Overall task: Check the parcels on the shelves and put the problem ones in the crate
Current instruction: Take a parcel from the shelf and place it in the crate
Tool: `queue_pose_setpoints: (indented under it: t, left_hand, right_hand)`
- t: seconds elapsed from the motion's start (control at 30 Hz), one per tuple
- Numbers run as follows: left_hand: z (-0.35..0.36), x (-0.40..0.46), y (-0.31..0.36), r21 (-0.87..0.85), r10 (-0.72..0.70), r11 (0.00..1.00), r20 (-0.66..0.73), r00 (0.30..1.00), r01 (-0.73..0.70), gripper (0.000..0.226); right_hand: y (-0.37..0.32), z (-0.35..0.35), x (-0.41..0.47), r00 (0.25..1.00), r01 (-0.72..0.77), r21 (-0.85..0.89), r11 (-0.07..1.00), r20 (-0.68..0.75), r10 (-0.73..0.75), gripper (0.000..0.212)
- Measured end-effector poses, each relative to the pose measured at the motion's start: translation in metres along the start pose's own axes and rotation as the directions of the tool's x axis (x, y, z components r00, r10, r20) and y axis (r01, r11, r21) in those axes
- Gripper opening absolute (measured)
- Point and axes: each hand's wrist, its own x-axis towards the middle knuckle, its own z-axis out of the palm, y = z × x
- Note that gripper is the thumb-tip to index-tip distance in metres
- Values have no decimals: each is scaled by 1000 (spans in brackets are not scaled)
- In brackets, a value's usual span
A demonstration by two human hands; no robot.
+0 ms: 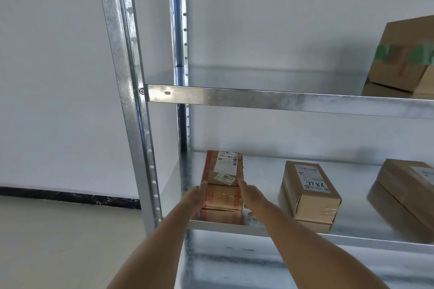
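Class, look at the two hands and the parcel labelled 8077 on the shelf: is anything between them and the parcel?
Nothing visible. The left hand and right hand already flank the 8077 parcel at its near end, on the shelf. The neighbouring parcel stands apart to the right.

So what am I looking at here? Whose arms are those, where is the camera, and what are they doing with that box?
There is no machine here: a person wears a camera on their head, so the one picture shows their own arms reaching forward. In front stands a metal shelf rack. On its lower shelf lies a taped brown parcel bearing a label marked 8077. The left hand and the right hand lie against its two sides, fingers fairly straight, as if to lift it. Beside it lies a second parcel, a third sits at the right edge, and another box with green tape rests on the shelf above.
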Motion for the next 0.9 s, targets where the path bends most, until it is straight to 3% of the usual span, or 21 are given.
queue_pose_setpoints:
  t: [0.13, 0.37, 0.5, 0.63, 0.73, 0.9]
  left_hand:
    - [4, 16, -10, -76, 24, 997, -39, 999, -27, 64]
    - [14, 18, -9, -298, -54, 954, -175, 983, 0, 51]
    - [9, 7, -11, -409, -57, 912, -79, 995, 20, 33]
    - [-3, 0, -21, -502, 8, 865, 2, 1000, -6, 14]
    - [-12, 3, -42, -577, 68, 817, 55, 996, -24, 25]
    - [-18, 5, -62, -636, 164, 770, 119, 979, -52, 40]
  right_hand:
    - [0, -2, 0, 1000, 11, 73, 997, -8, -10, 52]
    - [17, 5, 22, 1000, 11, 93, 996, 15, -13, 59]
    - [35, 12, 30, 996, 80, 281, 956, 12, -87, 53]
    - [50, 9, 27, 991, 114, 503, 857, 2, -133, 33]
    - [57, 8, 23, 985, 114, 575, 810, 40, -166, 24]
    - [61, 7, 24, 975, 67, 636, 769, 123, -187, 35]
